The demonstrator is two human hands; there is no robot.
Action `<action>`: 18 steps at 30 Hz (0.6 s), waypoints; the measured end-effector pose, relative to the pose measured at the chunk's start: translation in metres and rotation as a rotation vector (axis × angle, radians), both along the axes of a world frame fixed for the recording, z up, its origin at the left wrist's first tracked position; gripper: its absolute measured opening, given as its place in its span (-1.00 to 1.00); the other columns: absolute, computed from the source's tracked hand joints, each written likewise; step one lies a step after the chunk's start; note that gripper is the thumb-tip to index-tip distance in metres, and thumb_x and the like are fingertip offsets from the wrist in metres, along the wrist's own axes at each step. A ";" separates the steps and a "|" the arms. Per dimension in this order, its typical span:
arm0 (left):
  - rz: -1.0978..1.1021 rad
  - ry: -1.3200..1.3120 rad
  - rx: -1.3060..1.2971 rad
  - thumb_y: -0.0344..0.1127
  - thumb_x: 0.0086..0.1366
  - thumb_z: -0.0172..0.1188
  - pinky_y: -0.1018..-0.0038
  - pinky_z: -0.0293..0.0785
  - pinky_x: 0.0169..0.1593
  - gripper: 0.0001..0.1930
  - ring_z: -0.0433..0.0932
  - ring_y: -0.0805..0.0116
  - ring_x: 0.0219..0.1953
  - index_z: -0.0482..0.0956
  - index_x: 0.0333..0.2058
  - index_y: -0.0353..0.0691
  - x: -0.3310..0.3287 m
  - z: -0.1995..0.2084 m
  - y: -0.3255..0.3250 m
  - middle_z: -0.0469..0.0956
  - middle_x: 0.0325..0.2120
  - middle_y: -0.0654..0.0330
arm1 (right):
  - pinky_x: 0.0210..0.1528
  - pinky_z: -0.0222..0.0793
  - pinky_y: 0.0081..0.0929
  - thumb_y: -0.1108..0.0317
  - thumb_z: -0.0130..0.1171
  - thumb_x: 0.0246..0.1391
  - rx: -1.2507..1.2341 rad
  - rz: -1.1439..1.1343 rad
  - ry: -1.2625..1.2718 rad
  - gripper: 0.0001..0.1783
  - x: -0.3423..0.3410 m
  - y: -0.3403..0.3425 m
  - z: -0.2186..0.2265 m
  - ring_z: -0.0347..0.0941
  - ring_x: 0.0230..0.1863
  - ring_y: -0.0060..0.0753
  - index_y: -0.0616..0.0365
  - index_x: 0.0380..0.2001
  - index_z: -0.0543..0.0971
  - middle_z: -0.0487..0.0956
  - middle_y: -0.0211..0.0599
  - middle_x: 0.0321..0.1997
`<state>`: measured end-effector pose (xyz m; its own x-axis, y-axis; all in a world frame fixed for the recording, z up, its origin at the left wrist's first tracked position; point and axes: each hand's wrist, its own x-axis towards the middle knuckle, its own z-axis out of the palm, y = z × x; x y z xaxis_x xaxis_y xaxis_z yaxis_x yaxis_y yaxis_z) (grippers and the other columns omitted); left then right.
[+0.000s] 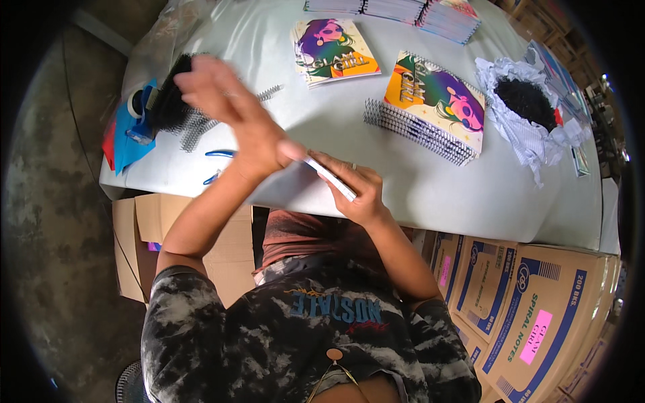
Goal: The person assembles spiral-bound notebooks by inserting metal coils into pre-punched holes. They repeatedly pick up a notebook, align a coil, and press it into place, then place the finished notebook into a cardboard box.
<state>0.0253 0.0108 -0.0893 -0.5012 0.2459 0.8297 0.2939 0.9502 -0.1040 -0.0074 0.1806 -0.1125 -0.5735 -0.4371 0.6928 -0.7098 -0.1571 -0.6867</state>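
Note:
My right hand (363,191) grips a thin notebook (332,176), which is tilted and seen almost edge-on, so its cover is hidden. My left hand (235,111) is raised to the left, fingers stretched out and blurred by motion. Its thumb is close to the notebook's upper end; whether it touches I cannot tell. Beneath and beside this hand are loose spiral binding wires (195,129) and a dense black bundle of wires (168,101). A blue-handled tool (220,154), probably pliers, lies partly hidden behind my left wrist.
Colourful notebooks (336,57) lie at the far middle; a spiral-bound stack (437,101) stands right of my hands. More stacks (443,20) line the far edge. Crumpled paper (537,148) cradles black wires (527,101). A tape roll (135,105) sits left. Cartons (537,309) stand below the table.

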 end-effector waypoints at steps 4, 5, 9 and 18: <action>-0.334 -0.330 -0.282 0.57 -0.12 -0.21 -0.18 -0.39 0.18 0.10 -0.14 -0.30 0.23 0.15 0.12 -0.38 0.048 -0.038 0.022 0.26 -0.01 -0.35 | -0.20 0.45 -0.42 0.70 0.10 -0.26 -0.031 -0.026 -0.059 -0.50 -0.003 0.005 -0.001 0.53 -0.20 -0.19 0.22 -0.11 0.50 0.56 -0.16 -0.16; -0.268 -0.094 -0.267 0.56 -0.12 -0.19 -0.18 -0.34 0.17 0.09 -0.06 -0.30 0.19 0.18 0.09 -0.40 0.032 -0.036 0.012 0.29 -0.05 -0.33 | -0.20 0.45 -0.41 0.70 0.10 -0.26 -0.013 -0.018 -0.036 -0.50 -0.004 0.006 0.001 0.53 -0.20 -0.18 0.22 -0.11 0.50 0.56 -0.16 -0.16; -0.217 -0.166 0.087 0.53 -0.13 -0.09 -0.21 0.01 0.01 0.04 0.13 -0.31 0.07 0.27 0.01 -0.41 0.022 -0.030 0.022 0.26 -0.03 -0.28 | -0.21 0.44 -0.36 0.64 0.13 -0.26 0.039 -0.012 -0.027 -0.49 0.004 0.005 -0.004 0.53 -0.23 -0.17 0.18 -0.09 0.49 0.56 -0.16 -0.17; -0.085 -0.219 0.075 0.58 -0.07 -0.29 -0.32 -0.27 0.09 0.14 -0.16 -0.52 0.17 0.03 0.16 -0.44 0.002 -0.025 0.018 -0.13 0.16 -0.40 | -0.28 0.45 -0.37 0.62 0.13 -0.23 0.048 -0.021 0.032 -0.51 -0.006 0.001 -0.001 0.53 -0.30 -0.16 0.19 -0.09 0.48 0.56 -0.15 -0.18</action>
<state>0.0268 0.0287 -0.1138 -0.6512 0.2361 0.7213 0.3805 0.9239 0.0411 -0.0137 0.1818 -0.1135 -0.5610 -0.4582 0.6894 -0.7340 -0.1097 -0.6702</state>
